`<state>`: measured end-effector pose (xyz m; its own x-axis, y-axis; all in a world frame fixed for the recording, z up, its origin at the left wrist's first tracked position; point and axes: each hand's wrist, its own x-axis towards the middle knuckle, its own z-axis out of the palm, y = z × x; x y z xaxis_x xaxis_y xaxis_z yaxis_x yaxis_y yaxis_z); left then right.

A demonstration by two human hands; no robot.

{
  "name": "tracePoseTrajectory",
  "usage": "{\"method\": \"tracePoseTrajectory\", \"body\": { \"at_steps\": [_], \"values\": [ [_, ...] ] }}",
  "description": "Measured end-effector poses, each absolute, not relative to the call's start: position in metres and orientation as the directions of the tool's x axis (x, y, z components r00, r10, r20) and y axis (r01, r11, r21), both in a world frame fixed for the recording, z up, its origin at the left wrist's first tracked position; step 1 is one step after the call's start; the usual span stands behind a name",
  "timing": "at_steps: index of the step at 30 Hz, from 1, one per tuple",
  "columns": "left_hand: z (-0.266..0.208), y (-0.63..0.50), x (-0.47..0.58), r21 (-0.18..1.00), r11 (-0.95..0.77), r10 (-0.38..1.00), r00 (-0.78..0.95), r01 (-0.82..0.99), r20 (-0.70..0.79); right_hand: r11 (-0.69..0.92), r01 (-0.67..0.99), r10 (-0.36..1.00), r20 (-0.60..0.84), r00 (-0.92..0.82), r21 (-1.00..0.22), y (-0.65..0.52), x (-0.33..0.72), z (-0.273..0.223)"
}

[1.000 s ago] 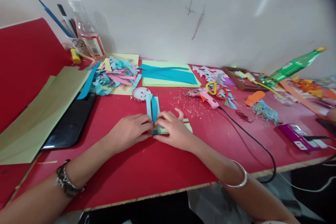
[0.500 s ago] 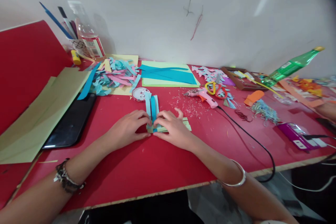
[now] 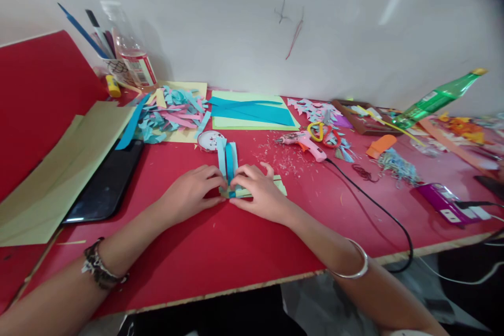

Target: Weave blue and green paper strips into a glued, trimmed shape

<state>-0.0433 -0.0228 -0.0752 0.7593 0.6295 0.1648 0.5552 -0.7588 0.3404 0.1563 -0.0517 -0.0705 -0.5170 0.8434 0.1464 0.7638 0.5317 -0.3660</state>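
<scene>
My left hand and my right hand meet at the near end of some woven paper strips on the red table. Upright blue paper strips stand up between my fingers, light blue on either side of a darker one. Pale yellow-green paper strips lie crosswise, partly hidden under my right hand. Fingers and thumb of each hand are closed on the strips at the crossing. Just behind the strips sits a small round white lid.
A pink glue gun with a black cord and yellow-handled scissors lie to the right. Paper scraps, blue strips on paper sheets and a clear bottle are behind. A dark phone lies left; a purple power strip right.
My hands stay nearly still, with the fingers shifting very slightly on the strips. At the right edge, another person's hand has moved and is now mostly out of view.
</scene>
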Motion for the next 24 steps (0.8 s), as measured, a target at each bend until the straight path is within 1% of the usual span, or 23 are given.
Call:
{"method": "tracePoseTrajectory", "body": {
  "at_steps": [4, 10, 16, 21, 24],
  "values": [
    [-0.0761, -0.0228, -0.0441, 0.297, -0.775, 0.616, 0.772, 0.559, 0.156, 0.531, 0.767, 0.843, 0.13, -0.522, -0.36, -0.0516, 0.1566, -0.0701],
    [-0.0759, -0.0231, -0.0426, 0.268, -0.769, 0.632, 0.755, 0.581, 0.176, 0.555, 0.767, 0.829, 0.138, -0.541, -0.324, -0.0516, 0.1588, -0.0692],
    [-0.0751, -0.0221, -0.0422, 0.15, -0.808, 0.589, 0.786, 0.57, 0.189, 0.559, 0.776, 0.826, 0.106, -0.554, -0.293, -0.05, 0.1644, -0.0669],
    [-0.0757, -0.0227, -0.0418, 0.124, -0.813, 0.582, 0.79, 0.569, 0.194, 0.566, 0.765, 0.821, 0.121, -0.558, -0.308, -0.0484, 0.1646, -0.0671],
    [-0.0761, -0.0222, -0.0414, 0.136, -0.815, 0.579, 0.791, 0.563, 0.195, 0.586, 0.755, 0.808, 0.144, -0.571, -0.293, -0.0484, 0.1644, -0.0675]
  ]
}}
